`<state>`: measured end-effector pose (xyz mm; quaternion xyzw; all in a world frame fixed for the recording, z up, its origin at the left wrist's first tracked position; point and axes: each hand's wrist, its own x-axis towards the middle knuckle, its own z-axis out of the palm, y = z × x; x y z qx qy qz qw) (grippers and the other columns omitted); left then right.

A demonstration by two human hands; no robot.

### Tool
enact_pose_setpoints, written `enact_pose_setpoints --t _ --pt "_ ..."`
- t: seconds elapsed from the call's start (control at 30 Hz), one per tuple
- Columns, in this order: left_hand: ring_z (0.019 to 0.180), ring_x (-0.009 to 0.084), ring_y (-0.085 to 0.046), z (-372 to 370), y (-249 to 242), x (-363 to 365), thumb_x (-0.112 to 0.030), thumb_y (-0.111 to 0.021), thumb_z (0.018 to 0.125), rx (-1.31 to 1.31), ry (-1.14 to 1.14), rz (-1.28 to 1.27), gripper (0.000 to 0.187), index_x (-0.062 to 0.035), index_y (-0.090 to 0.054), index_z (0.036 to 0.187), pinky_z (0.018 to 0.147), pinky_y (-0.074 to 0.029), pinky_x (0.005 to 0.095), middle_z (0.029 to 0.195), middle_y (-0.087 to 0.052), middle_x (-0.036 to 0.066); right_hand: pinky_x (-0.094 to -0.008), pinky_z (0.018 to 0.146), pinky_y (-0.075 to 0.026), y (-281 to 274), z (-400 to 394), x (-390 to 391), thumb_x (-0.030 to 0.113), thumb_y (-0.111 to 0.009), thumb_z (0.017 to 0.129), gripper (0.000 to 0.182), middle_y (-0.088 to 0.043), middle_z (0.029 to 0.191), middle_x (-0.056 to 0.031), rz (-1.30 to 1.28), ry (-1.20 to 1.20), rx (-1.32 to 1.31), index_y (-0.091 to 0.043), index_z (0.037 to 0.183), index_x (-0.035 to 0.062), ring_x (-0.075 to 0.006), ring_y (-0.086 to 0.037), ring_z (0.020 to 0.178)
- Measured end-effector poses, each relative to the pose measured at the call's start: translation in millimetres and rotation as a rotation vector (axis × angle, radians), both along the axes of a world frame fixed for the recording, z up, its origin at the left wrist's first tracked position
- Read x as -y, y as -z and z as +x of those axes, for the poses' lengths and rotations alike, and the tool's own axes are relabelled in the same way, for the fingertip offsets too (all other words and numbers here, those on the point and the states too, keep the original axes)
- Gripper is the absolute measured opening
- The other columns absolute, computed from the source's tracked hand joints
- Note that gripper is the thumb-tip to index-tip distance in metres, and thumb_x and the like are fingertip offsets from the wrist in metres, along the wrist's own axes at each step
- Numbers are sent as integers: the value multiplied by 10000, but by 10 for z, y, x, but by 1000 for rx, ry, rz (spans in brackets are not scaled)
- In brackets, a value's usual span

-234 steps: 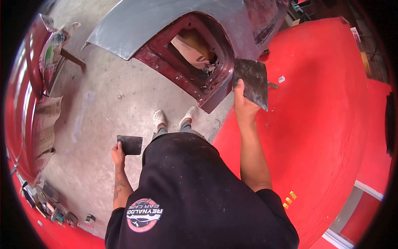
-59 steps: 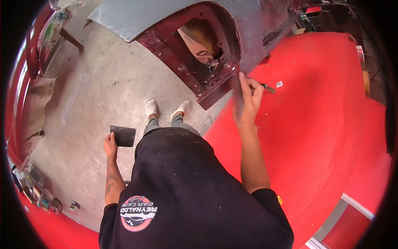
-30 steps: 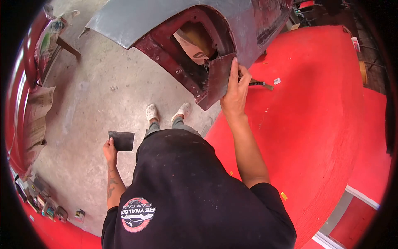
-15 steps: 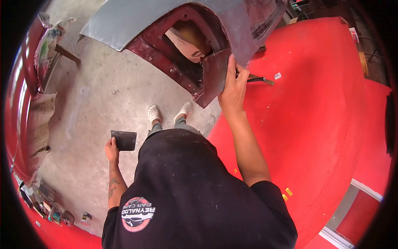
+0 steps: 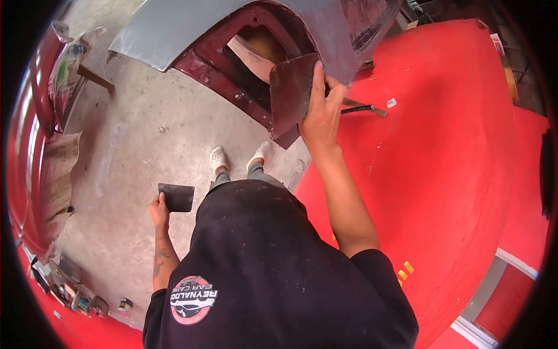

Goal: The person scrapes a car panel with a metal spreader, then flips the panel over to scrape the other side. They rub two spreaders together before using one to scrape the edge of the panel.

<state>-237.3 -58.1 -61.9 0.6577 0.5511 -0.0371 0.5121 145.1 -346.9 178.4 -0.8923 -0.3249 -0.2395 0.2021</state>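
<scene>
My left hand [image 5: 158, 210] is at the lower left, its fingers closed on the edge of a small dark rectangular sheet [image 5: 176, 198] held over the floor. My right hand [image 5: 323, 110] grips a larger dark maroon flap [image 5: 290, 90] by its right edge, thumb or finger along its face. That flap lies in front of the lower right of the opening in a grey and maroon car body panel [image 5: 218, 75]. Part of the opening's edge is hidden behind the flap and my hand.
A red surface [image 5: 430, 145] fills the right side, with a brush-like tool [image 5: 366, 109] beside my right hand. Red car parts with paper [image 5: 61, 168] stand at the left. Cans and small items [image 5: 99, 306] sit at the lower left.
My right hand has moved slightly up and left, and the flap has tilted, showing more of its face. My left hand and its sheet have shifted slightly right.
</scene>
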Motion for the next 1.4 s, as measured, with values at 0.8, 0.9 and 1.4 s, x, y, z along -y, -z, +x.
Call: enact_pose_setpoints --t 0.8,0.9,1.4 --pt "492 84 -439 -12 -80 74 -305 -524 988 14 -36 -1 379 -23 -588 743 438 -375 274 561 -460 -15 -412 902 -419 -160 83 -84 -165 -548 686 762 -472 1145 -265 37 -97 -28 -398 1420 -28 -388 -473 1026" --pt "484 82 -430 -54 -14 80 -306 -525 988 -6 -23 -28 382 -26 -582 735 436 -371 274 559 -453 -18 -393 863 -430 -435 231 -261 -95 -574 750 630 -505 1084 -211 143 -176 34 -460 1367 -35 -342 -489 992" --pt "490 89 -447 -4 19 175 -305 -517 990 12 -11 -19 395 4 -611 764 450 -373 278 592 -518 6 -272 700 -437 -122 -188 400 115 -649 899 165 -602 918 -28 874 169 -657 -608 990 -16 -108 -528 787"
